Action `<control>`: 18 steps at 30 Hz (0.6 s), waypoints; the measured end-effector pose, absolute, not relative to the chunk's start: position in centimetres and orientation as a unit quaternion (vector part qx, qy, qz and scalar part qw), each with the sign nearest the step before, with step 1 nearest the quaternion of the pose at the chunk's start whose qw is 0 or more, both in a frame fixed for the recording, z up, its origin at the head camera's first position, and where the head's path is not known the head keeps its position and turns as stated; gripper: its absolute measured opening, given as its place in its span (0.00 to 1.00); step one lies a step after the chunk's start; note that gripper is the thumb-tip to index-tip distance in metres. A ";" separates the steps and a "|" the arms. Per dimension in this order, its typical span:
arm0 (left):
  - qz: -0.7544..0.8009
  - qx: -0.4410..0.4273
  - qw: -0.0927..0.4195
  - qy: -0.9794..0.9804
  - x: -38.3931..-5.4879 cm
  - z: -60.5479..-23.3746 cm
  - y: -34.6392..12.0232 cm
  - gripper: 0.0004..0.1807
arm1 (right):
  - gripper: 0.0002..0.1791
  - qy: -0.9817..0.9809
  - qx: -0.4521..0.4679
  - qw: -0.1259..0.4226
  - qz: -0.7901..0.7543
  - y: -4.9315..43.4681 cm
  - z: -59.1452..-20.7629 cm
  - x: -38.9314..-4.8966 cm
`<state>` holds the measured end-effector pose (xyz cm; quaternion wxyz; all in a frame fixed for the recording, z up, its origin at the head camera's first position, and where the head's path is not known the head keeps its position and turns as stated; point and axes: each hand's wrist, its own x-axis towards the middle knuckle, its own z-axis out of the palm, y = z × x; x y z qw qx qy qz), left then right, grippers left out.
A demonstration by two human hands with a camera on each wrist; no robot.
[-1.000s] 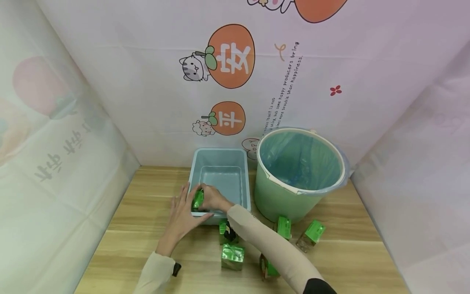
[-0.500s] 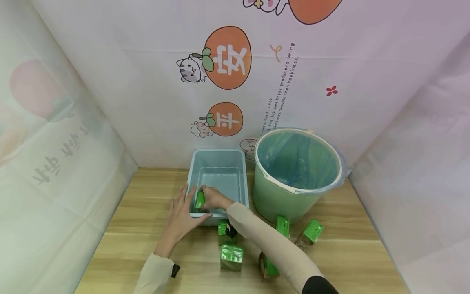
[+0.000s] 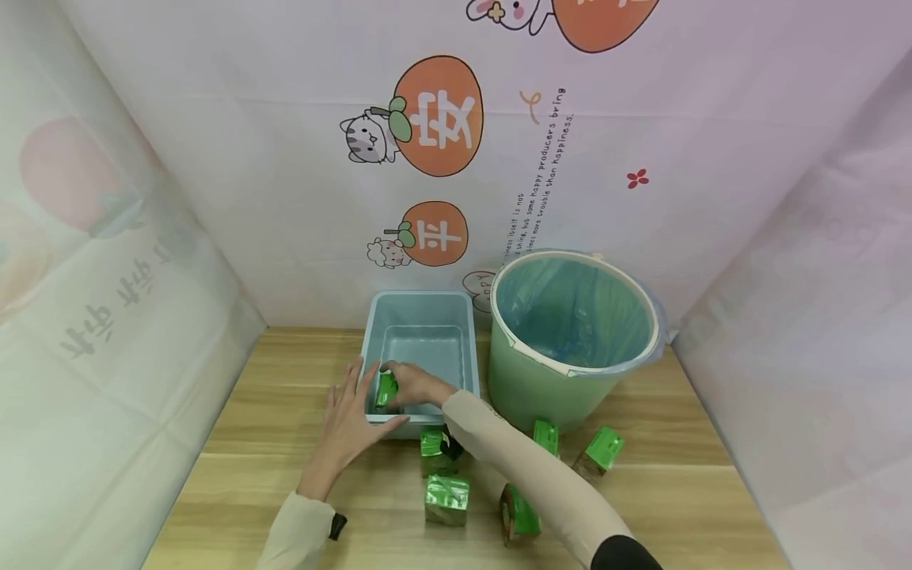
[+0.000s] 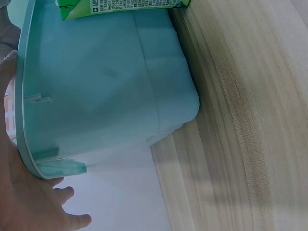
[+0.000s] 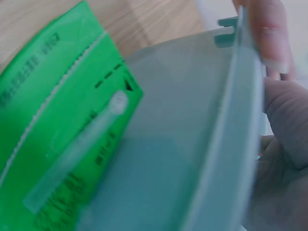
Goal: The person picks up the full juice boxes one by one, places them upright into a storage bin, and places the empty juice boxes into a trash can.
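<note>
My right hand [image 3: 420,385] reaches into the light blue plastic bin [image 3: 435,348] and holds a green-topped drink carton [image 3: 387,390] at its near left corner. Part of that carton is hidden behind the fingers and the front wall. With its fingers spread, my left hand [image 3: 349,423] rests at the same corner, thumb along the front rim. The left wrist view shows the left hand [image 4: 29,197] at the rim and the outer wall of the bin [image 4: 96,77]. Close to the right wrist camera, outside the bin, is another green drink carton [image 5: 53,120] with a straw attached.
Several more cartons stand on the wooden table: one carton [image 3: 446,499] in front of the bin, another carton [image 3: 523,514] beside the right forearm, and a tilted carton [image 3: 602,451] farther right. A green bucket [image 3: 549,384] with a liner stands right of the bin. Printed cloth walls surround the table.
The head view has shifted slightly. My right hand and the carton it holds stay in the bin's near left corner with hardly any movement, and my left hand remains at the rim.
</note>
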<state>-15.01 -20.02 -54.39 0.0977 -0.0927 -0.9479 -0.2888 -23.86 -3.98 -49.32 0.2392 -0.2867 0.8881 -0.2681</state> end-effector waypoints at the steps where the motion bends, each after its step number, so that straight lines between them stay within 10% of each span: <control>1: -0.291 -0.093 0.098 -0.947 -15.0 -54.4 -20.0 0.61 | 0.43 0.887 -0.289 0.239 -0.269 -3.9 -49.2 -23.8; 18: -0.290 -0.096 0.092 -0.948 -14.7 -54.1 -19.9 0.61 | 0.44 0.887 -0.308 0.234 -0.252 -1.8 -46.5 -22.6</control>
